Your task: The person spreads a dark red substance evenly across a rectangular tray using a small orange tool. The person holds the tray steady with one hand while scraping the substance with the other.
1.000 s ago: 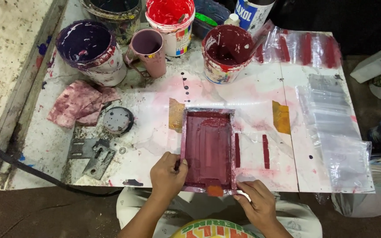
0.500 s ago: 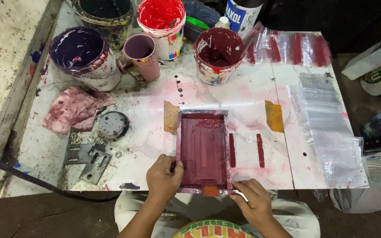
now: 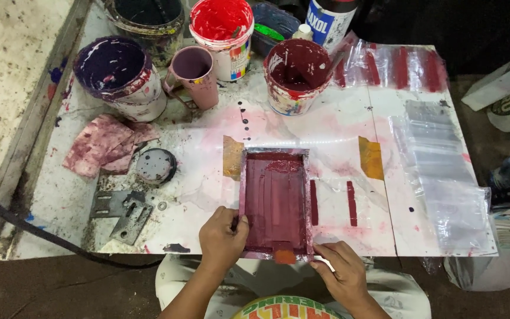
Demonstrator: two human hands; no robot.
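A small rectangular printing frame (image 3: 276,201), its mesh coated in dark red ink, lies flat near the table's front edge. My left hand (image 3: 222,237) grips the frame's left side near the lower corner. My right hand (image 3: 340,273) pinches a thin white strip at the frame's lower right corner. An orange patch marks the frame's bottom edge. Two dark red printed bars (image 3: 352,202) show on the sheet just right of the frame.
Paint buckets stand at the back: purple (image 3: 116,68), red (image 3: 222,26), maroon (image 3: 294,66), plus a pink mug (image 3: 193,71). A stained rag (image 3: 104,145), a round lid (image 3: 156,165) and a metal bracket (image 3: 122,211) lie left. Clear plastic bags (image 3: 447,171) lie right.
Both hands keep their hold on the frame; only the view has shifted slightly.
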